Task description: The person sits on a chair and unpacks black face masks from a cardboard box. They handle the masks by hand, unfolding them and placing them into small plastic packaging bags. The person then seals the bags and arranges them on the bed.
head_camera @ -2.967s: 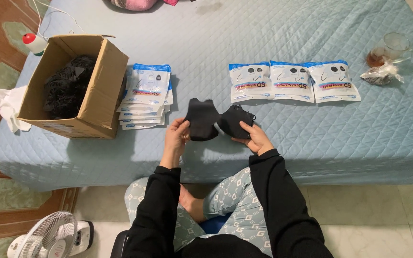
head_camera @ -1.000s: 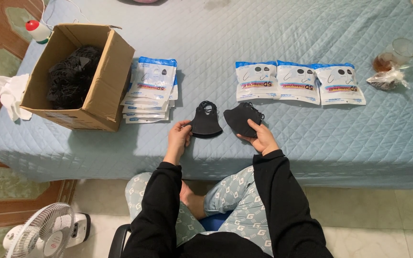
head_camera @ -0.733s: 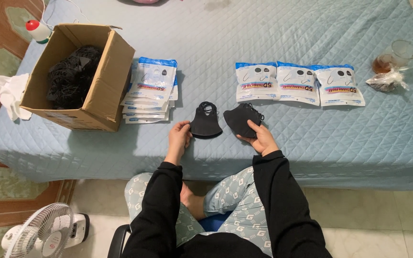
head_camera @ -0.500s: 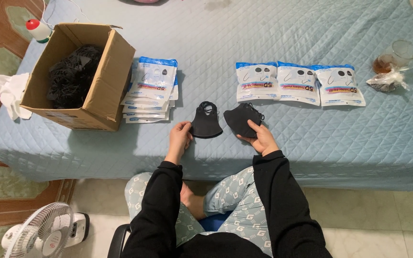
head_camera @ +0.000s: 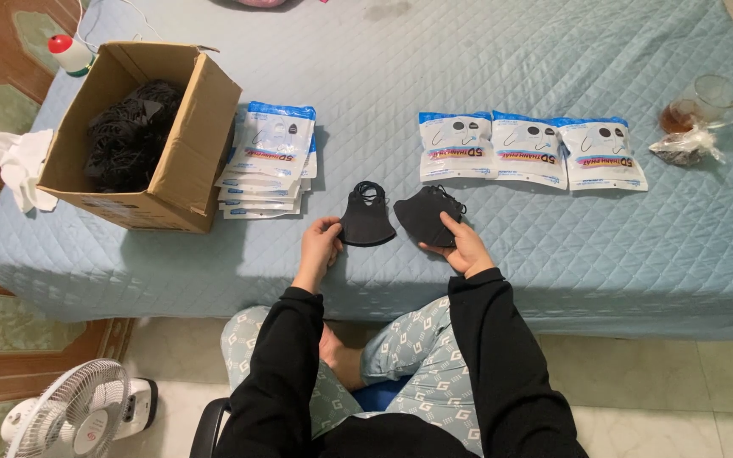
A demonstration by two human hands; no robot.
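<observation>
A fan [head_camera: 78,411], cut off at the frame's bottom, stands on the floor. On the bed [head_camera: 553,246], a box [head_camera: 142,136] of dark masks sits near the left edge, a pile of packets [head_camera: 266,161] just beside it. The left hand [head_camera: 320,244] pinches the left mask's [head_camera: 366,222] lower corner. The right hand [head_camera: 460,246], fingers curled, grips the right mask [head_camera: 424,219]; both masks lie near the front edge. Three packets [head_camera: 532,151] lie beyond, open quilt around them. A glass [head_camera: 706,97] stands far right; the wrapped bundle [head_camera: 685,146] beside it is hard to make out.
</observation>
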